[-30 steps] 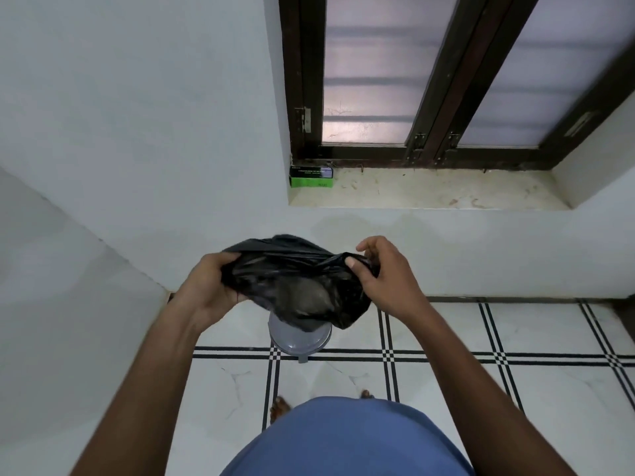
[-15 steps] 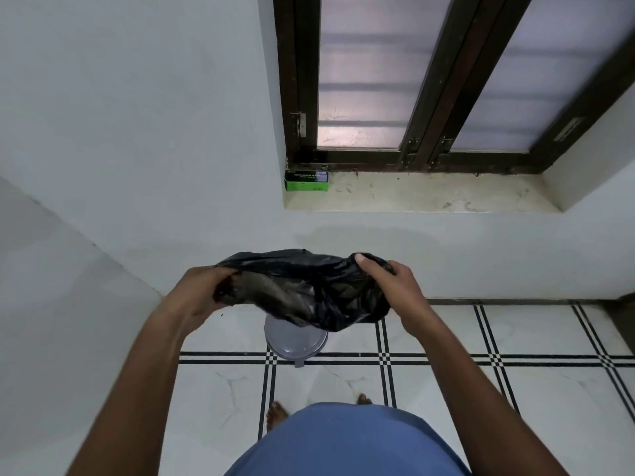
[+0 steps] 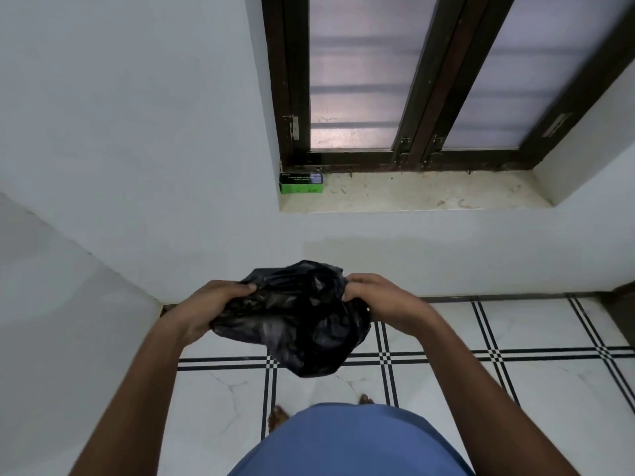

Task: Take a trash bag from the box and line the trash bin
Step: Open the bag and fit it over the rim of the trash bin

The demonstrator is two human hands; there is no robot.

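Observation:
A crumpled black trash bag (image 3: 295,321) hangs between both hands in front of my body, above the tiled floor. My left hand (image 3: 209,304) grips its left edge and my right hand (image 3: 381,300) grips its right edge, fingers curled into the plastic. The bag hides the trash bin below it. The green and black bag box (image 3: 301,183) lies at the left end of the window sill (image 3: 429,197), well beyond my hands.
White walls meet in a corner at my left. A dark-framed window (image 3: 412,97) stands over the sill. The floor (image 3: 481,389) has white tiles with black lines. My bare feet and blue garment (image 3: 343,441) show at the bottom.
The bag has spread wider and dropped lower, and it now covers the grey bin that showed beneath it. Both hands have shifted along the bag's edges.

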